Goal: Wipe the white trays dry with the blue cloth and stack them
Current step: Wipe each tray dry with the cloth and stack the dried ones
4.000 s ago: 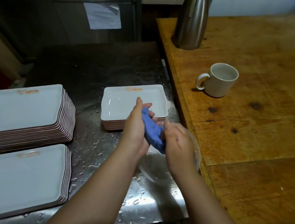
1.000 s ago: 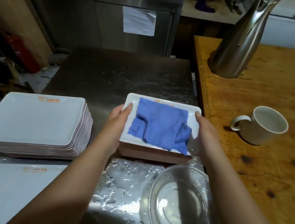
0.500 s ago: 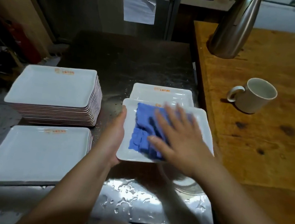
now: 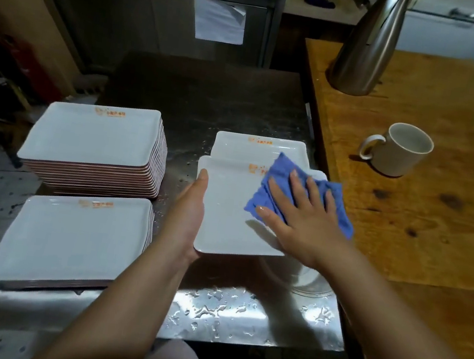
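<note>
Wiping tray (image 4: 225, 208): my right hand (image 4: 303, 219) lies flat, fingers spread, pressing cloth (image 4: 279, 170) onto its far-right corner. Left hand (image 4: 192, 206) grips the left edge, thumb on the rim, holding it up off the wet counter (image 4: 226, 308). Long axis runs away from me, logo end far. Unwiped surface lies left and toward me from the cloth, so next stroke probably sweeps that way. Stacks (image 4: 95, 141) sit to the left, nearer my left hand
</note>
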